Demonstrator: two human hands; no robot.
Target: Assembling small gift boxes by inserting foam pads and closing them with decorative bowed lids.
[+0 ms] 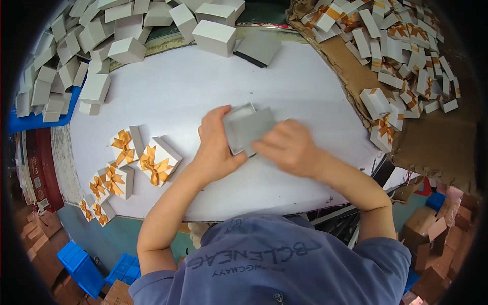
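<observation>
Over the middle of the table, my left hand [214, 147] wraps round the left side of a small open white box [246, 110]. A flat grey square pad [256, 125] lies tilted across the box opening, covering part of it. My right hand [290, 147], smeared by motion, has its fingers curled on the pad's right edge. Left of my hands stand several finished-looking white gift boxes with gold ribbon bows, the nearest being a bowed box [160, 161]. Beyond my hands, at the far edge, lies a stack of grey pads [260, 47] with a black side.
Plain white boxes [94, 89] heap up at the far left, some in a blue bin [38, 121]. Ribboned boxes pile on brown cardboard [351, 79] at the far right. Blue crates [81, 268] and cartons [419, 229] stand on the floor below the white table [305, 86].
</observation>
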